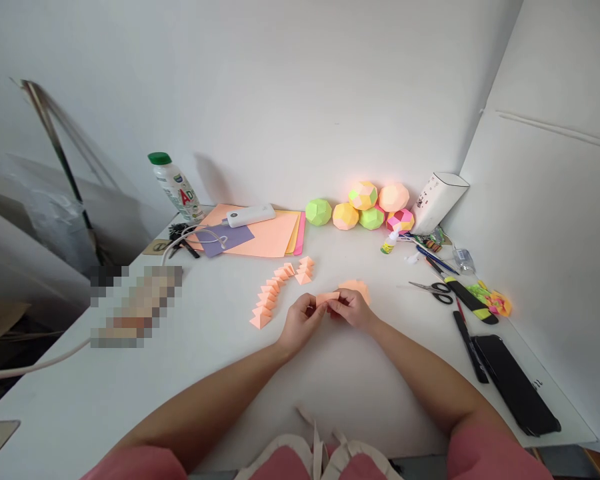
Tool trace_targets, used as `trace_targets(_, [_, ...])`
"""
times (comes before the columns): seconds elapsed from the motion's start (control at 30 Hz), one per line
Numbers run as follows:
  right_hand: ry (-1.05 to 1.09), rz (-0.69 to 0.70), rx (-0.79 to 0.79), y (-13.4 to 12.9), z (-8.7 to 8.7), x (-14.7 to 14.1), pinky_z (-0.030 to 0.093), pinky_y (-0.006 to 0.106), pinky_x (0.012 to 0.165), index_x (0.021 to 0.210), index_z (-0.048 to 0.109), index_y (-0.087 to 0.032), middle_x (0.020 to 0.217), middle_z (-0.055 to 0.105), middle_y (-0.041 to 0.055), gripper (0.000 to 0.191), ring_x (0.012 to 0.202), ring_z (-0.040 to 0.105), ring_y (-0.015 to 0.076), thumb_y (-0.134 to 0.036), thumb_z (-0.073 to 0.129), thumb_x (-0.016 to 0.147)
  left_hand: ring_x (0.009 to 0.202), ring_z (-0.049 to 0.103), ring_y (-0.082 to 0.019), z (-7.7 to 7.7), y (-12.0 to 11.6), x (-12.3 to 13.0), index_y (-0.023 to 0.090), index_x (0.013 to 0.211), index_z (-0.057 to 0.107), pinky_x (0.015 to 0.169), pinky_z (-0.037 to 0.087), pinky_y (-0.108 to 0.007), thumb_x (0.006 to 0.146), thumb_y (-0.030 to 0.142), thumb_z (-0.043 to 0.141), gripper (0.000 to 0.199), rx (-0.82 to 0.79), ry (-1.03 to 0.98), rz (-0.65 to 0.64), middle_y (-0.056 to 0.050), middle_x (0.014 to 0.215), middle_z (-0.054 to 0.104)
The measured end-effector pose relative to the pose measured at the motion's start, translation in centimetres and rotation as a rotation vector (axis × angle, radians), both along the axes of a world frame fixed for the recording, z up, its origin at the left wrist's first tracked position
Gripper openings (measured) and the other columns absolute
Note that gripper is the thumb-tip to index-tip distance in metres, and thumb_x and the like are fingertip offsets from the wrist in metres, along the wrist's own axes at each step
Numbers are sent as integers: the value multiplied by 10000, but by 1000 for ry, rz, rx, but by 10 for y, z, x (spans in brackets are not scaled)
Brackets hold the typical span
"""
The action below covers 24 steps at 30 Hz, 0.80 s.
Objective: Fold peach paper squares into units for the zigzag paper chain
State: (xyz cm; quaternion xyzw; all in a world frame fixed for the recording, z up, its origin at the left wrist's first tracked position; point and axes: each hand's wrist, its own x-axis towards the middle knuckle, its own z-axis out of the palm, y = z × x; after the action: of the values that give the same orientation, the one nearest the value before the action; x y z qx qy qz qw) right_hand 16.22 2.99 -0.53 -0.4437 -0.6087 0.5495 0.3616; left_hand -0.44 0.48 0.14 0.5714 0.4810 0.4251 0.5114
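Note:
Between the fingers of both hands is a small folded strip of peach paper [327, 298]. My left hand [301, 321] pinches its left end, and my right hand [353, 310] pinches the right end. Just behind my right hand lies a larger peach paper piece [357, 289] with an uneven edge, partly hidden by the hand. To the left of my hands, a curved row of folded peach paper units [267, 293] rests on the white table, with a shorter row of similar units [305, 270] beside it.
Several paper balls [364, 196] sit against the wall. Coloured sheets [275, 240] carry a white power bank [251, 215]. Scissors [436, 291], a glue bottle [389, 243], a box cutter [470, 300] and a black phone-like slab [515, 383] lie to the right. A bottle [176, 187] and cable stand left.

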Motion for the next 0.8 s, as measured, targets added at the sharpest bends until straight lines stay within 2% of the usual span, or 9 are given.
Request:
trace_targets(0.17, [-20,9,2,0,-3,0,439,261,522,719,530,-164,630,577,0,273,541,551,123,-427,568,781,557,445,-106,0,1,-1,178,644,448,530,354,-224,784,437,531,306,39,50,1,34,580,475])
trace_targets(0.37, [-40,23,36,-2,2,0,405,250,497,705,504,-172,577,535,-21,297,516,522,115,-453,553,788,548,427,-99,-6,1,-1,180,639,421,525,349,-221,779,433,542,313,49,3,-2,35,578,463])
trace_targets(0.5, [-30,19,36,-2,4,-1,397,249,491,687,490,-175,574,535,-20,305,512,517,115,-457,561,780,544,421,-96,-4,2,-1,180,631,409,520,347,-219,769,430,556,321,30,-29,3,35,569,455])
trace_targets(0.8, [49,43,-10,0,3,0,436,262,520,706,509,-180,580,523,-28,303,528,516,116,-470,574,764,591,459,-117,2,1,-2,175,709,513,556,381,-234,766,399,528,231,-30,-35,-31,21,620,496])
